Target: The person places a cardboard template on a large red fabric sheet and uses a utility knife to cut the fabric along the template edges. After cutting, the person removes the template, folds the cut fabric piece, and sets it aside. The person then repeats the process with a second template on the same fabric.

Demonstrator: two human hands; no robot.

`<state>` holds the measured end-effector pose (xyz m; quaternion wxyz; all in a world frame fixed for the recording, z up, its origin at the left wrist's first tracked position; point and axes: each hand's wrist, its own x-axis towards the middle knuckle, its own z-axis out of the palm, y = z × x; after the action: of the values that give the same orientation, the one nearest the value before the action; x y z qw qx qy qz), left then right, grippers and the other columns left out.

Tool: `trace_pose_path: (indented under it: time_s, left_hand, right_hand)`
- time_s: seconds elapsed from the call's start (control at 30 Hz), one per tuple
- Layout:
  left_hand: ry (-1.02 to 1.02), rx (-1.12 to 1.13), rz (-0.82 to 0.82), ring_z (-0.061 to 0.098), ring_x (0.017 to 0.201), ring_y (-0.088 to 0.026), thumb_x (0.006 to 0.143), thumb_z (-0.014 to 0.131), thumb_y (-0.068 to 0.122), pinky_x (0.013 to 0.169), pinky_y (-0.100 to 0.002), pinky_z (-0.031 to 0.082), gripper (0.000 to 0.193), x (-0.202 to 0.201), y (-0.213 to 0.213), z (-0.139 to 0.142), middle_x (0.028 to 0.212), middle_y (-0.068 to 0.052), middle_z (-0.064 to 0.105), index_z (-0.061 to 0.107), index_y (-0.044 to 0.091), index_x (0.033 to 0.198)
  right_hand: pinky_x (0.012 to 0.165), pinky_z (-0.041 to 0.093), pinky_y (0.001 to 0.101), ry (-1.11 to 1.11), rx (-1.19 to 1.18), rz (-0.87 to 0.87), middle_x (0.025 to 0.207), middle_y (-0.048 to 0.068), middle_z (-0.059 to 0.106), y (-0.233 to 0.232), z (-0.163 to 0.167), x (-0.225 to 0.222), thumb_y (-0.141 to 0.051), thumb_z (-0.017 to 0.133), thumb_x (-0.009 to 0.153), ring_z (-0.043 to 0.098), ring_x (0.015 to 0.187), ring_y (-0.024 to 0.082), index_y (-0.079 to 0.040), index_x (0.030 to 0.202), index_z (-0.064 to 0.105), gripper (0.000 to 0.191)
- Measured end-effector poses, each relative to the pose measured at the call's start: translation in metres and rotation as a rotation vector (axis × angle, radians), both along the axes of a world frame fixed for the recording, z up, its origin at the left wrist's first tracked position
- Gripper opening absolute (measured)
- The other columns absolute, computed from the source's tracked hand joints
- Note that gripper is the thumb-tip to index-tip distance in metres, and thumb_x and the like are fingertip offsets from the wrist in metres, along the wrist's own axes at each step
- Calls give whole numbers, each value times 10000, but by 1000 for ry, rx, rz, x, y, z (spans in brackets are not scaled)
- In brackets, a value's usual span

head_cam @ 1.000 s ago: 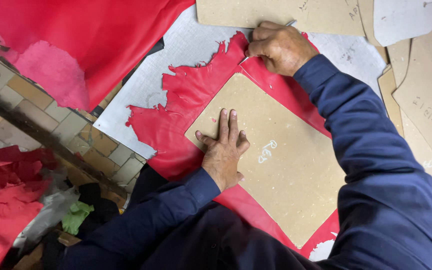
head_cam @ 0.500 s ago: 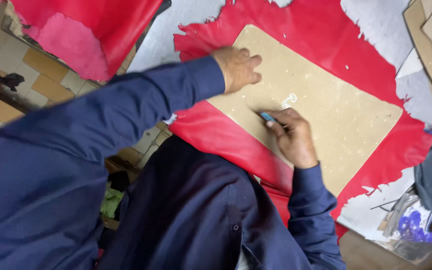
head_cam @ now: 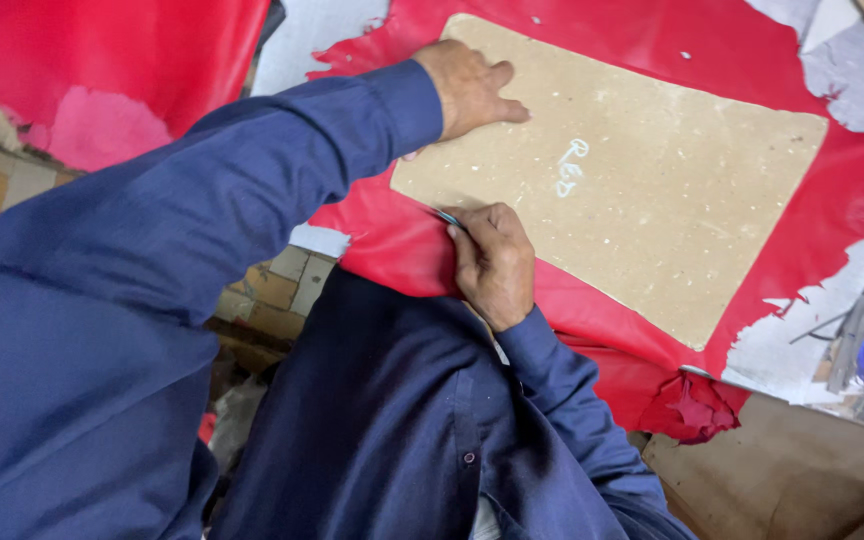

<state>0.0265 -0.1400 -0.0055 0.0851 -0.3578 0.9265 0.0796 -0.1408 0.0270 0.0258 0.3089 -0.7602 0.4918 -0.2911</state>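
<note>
Two bare hands are working over a tan cardboard template that is lying flat on a sheet of red leather. Head view: the left hand, coming out of a dark blue sleeve, is pressing palm-down with fingers spread on the template's upper left corner, grasping nothing. The right hand is clenching a thin blue-tipped marking tool, its tip touching the template's lower left edge where cardboard is meeting leather. Pale handwritten marks are showing near the template's middle. A second red hide is lying at upper left, well apart. White paper is showing beneath the leather's torn edge at right.
</note>
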Motion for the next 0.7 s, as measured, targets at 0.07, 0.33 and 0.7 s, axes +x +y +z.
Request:
trace_pose_path:
  time_s: [0.07, 0.33, 0.7]
  left_hand:
    - [15, 20, 41, 676, 1096, -336, 1044, 661, 150, 839, -471, 588, 532, 3, 2, 3, 1339, -158, 552, 513, 368, 1506]
    - [-62, 187, 132, 313, 1429, -441, 349, 981, -51, 1051, -495, 483, 1362, 3, 12, 24, 1605, -183, 256, 412, 272, 1544]
    - [-136, 312, 187, 9, 1553, -430, 372, 1007, -94, 1228, -490, 269, 1506, -11, 8, 38, 1684, -225, -42, 265, 402, 1586]
  right_hand:
    - [790, 535, 336, -19, -87, -41, 941, 128, 667, 7, 3, -25, 52, 695, 922, 651, 859, 258, -31, 1128, 751, 230]
    - [781, 544, 314, -39, 66, -93, 961, 128, 665, 40, -8, -53, 64, 665, 931, 665, 877, 235, -18, 1144, 742, 241]
    - [713, 533, 369, 51, -50, -83, 913, 124, 652, 35, -8, -33, 41, 690, 890, 651, 837, 276, -56, 1115, 773, 259]
